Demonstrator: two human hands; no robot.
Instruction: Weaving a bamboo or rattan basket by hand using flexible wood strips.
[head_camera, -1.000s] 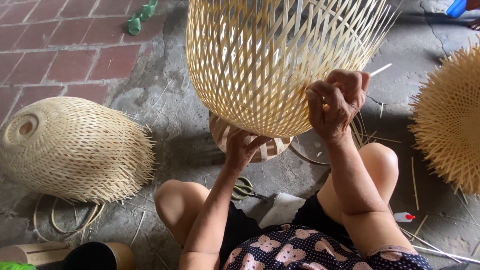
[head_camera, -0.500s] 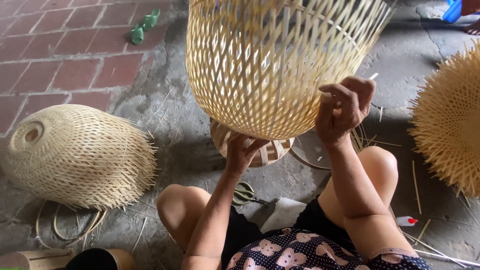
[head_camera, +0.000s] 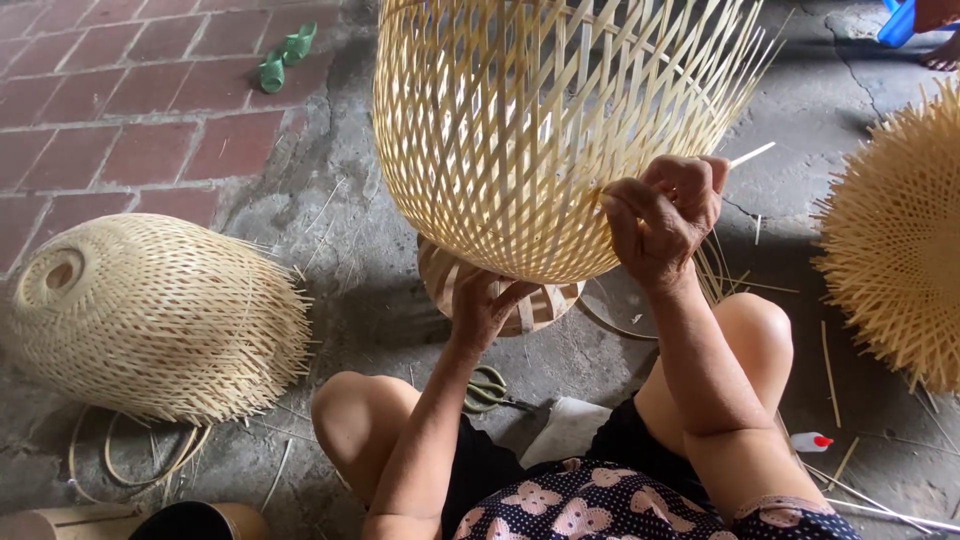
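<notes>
The large woven bamboo basket (head_camera: 545, 130) fills the upper middle of the view, its top cut off by the frame's upper edge, so its full shape cannot be seen; loose strip ends bristle from its right side. The right hand (head_camera: 662, 215) is closed at the basket's lower right wall, about four o'clock on its body, fingers curled and pinching a thin bamboo strip (head_camera: 750, 155) that pokes out to the right; the thumb is mostly hidden behind the knuckles. The left hand (head_camera: 487, 305) is under the basket at six o'clock, fingers spread and pressed up against the base, with the fingertips hidden by the weave, so how much it grips cannot be told. Behind that hand a round woven base ring (head_camera: 535, 305) shows only in part. At nine o'clock a finished pale basket (head_camera: 150, 315) lies on its side on the floor, covering coiled bamboo hoops (head_camera: 130, 460) beneath it. At three o'clock another spiky basket (head_camera: 900, 240) is cut off by the right edge. Green-handled scissors (head_camera: 487, 388) lie between the knees, half hidden by the left forearm. A small white bottle with a red cap (head_camera: 810, 441) lies at five o'clock, its label too small to make out. Green sandals (head_camera: 285, 58) sit at eleven o'clock on the red brick paving (head_camera: 120, 120).
</notes>
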